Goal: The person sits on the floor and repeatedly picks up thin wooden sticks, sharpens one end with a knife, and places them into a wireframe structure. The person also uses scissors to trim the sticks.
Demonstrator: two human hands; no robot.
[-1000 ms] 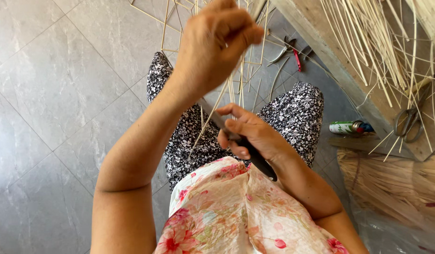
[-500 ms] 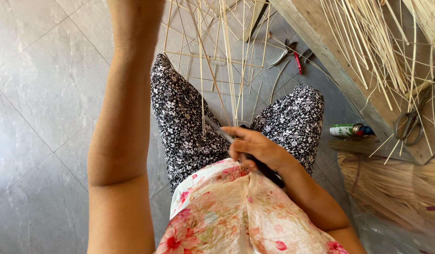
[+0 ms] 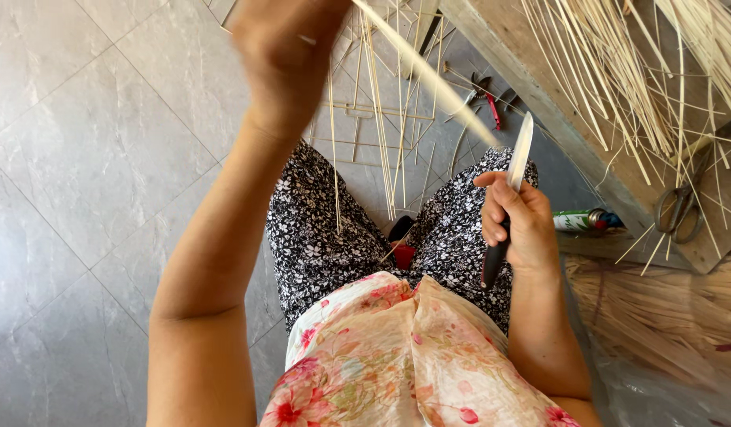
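- Here, the right hand (image 3: 517, 225) grips a black-handled knife (image 3: 514, 186), blade up, over the lap.
- The raised, blurred left hand (image 3: 282, 47) pinches a pale strip (image 3: 428, 75) slanting toward the blade.

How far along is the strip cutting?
Done: thin pale cane strips lie scattered on the grey floor. In hand: the left hand lifts a blurred pale strip toward the white-bladed, black-handled knife held by the right hand. Left: a big bundle of uncut pale stalks on the wooden board.
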